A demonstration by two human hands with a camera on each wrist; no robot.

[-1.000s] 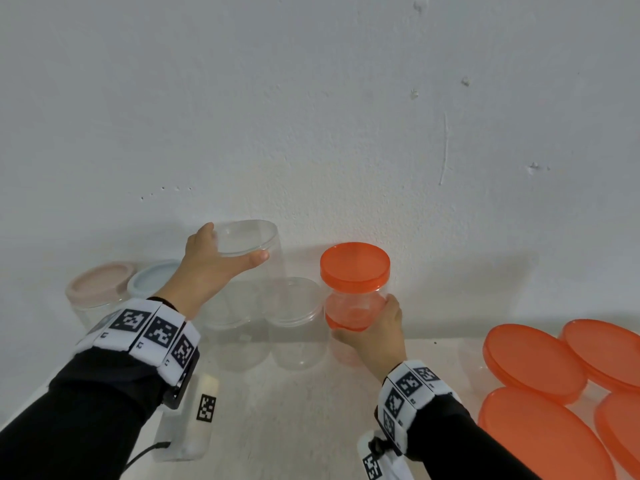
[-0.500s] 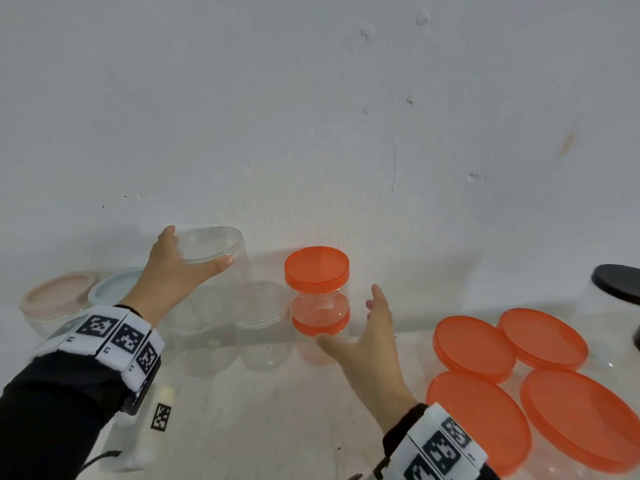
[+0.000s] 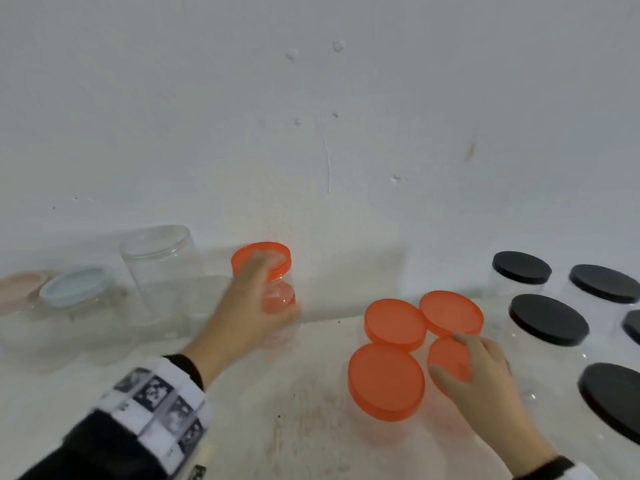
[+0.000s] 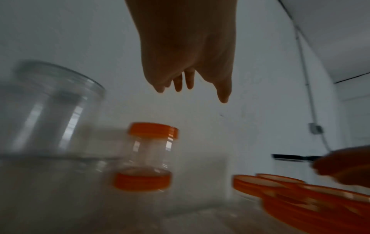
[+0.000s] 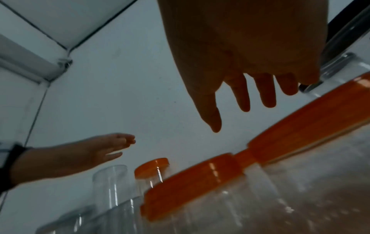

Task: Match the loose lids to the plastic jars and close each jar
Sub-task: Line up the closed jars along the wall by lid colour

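A small clear jar with an orange lid (image 3: 273,259) stands on top of another orange-lidded jar (image 4: 142,181) by the wall. My left hand (image 3: 263,289) reaches over it with straight fingers and holds nothing; the left wrist view shows the left hand (image 4: 198,93) above the lid (image 4: 153,131), apart from it. My right hand (image 3: 450,355) hovers with spread fingers over one of several wide orange-lidded jars (image 3: 386,379). In the right wrist view the right hand (image 5: 240,115) is empty above an orange lid (image 5: 304,118).
A tall clear jar without a lid (image 3: 159,258) stands left of the stack, with low clear jars around it. A blue-lidded jar (image 3: 74,284) and a pink-lidded jar (image 3: 19,287) sit at far left. Several black-lidded jars (image 3: 549,318) fill the right side. A white wall stands close behind.
My left hand let go of the tall clear jar and moved right to the small orange-lidded stack. My right hand released that stack and moved right over the wide orange lids.
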